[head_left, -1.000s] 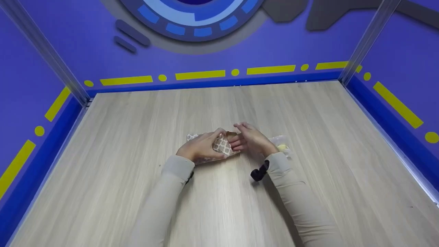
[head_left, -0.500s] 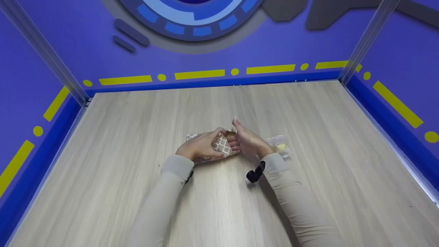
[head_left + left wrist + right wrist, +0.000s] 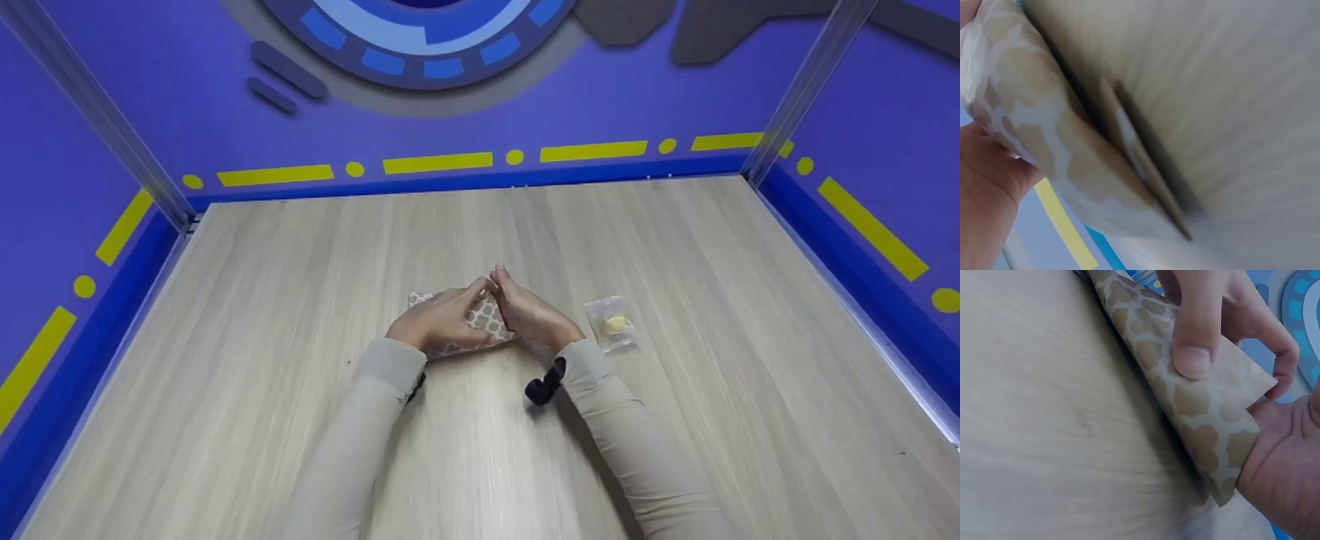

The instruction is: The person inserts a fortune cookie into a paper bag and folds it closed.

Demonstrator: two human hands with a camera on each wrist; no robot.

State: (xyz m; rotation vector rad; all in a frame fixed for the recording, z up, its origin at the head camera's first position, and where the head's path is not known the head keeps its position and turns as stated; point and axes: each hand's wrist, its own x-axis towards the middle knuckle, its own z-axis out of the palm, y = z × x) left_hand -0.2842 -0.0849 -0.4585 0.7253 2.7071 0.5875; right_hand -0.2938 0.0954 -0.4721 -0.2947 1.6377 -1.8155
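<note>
A paper bag (image 3: 489, 319) with a tan and white lattice pattern lies on its side in the middle of the table, its mouth facing right. My left hand (image 3: 439, 319) grips it near the mouth from the left. In the right wrist view the left thumb (image 3: 1196, 343) presses on the bag's upper face, beside a notched paper edge. My right hand (image 3: 532, 316) reaches into the mouth. Its fingers are hidden inside the bag, while the thumb stays outside, straight and pointing away from me. The bag's folded end flap (image 3: 1140, 157) shows in the left wrist view.
A small clear plastic packet (image 3: 598, 309) with a round yellow piece (image 3: 616, 325) in it lies right of the right hand. A black device (image 3: 545, 384) is strapped at the right wrist. Blue-purple panels (image 3: 450, 127) enclose the wooden table (image 3: 262, 337) at the back and sides.
My right hand has moved left, and its fingers have gone from the bag's mouth to inside it. The plastic packet behind it has come fully into view. The left hand has stayed in place.
</note>
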